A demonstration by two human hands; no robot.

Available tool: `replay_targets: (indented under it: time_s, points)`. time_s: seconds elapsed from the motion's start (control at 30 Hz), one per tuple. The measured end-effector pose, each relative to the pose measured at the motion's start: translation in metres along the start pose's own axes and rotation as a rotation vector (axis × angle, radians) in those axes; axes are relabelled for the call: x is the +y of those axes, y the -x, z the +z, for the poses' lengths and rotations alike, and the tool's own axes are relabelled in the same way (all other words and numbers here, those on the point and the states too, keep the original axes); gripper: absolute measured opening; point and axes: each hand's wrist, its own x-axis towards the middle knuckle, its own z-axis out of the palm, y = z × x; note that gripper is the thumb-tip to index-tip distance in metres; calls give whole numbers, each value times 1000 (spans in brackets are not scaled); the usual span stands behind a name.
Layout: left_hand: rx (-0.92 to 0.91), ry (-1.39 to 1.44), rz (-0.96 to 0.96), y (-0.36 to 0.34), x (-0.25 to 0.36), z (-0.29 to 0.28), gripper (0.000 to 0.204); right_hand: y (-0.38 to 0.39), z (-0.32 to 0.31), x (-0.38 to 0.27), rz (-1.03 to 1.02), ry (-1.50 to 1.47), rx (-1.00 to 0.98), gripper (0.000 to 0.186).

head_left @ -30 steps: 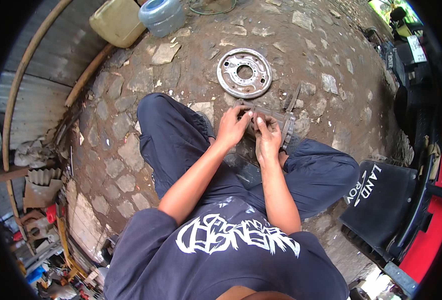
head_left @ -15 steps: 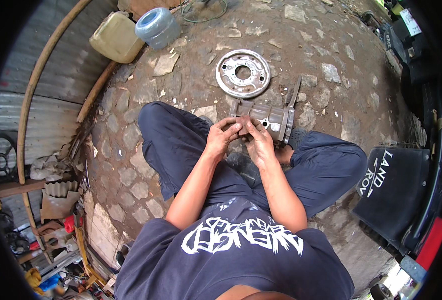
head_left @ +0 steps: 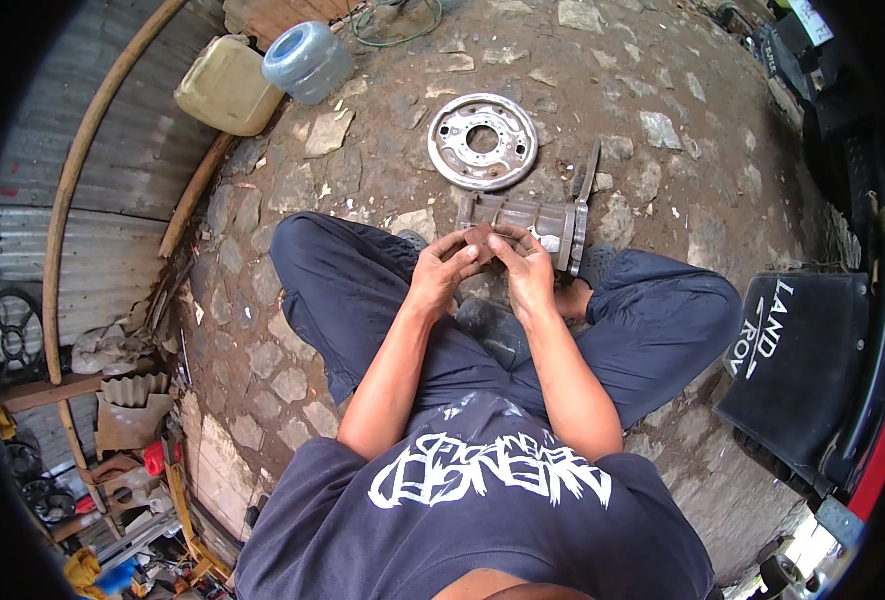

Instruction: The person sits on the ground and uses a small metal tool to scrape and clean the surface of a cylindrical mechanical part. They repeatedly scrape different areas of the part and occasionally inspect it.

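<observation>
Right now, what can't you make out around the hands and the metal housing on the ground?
- Head view: the small brownish piece, pinched between left hand and right hand, is mostly covered by fingers; its shape is unclear.
- The grey metal housing: its near side is hidden behind both hands.
- The round metal plate: its underside is unseen.
- The black panel: its right edge is lost in the dark fisheye rim.

Dull grey metal housing (head_left: pixel 527 222), rust-flecked matt steel disc (head_left: pixel 482 141), rough cobblestone ground (head_left: pixel 662 120), glossy plastic jug (head_left: pixel 307 62).
</observation>
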Motion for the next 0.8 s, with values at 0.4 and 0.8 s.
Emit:
replay_targets:
  time_s: [0.4,0.8]
  points:
    - [-64,19,-5,1,-1,2,52,-5,-3,7,-106,294,-14,29]
    - [429,-1197,491,-80,49,6,29,-71,-36,-41,-550,1238,534,39]
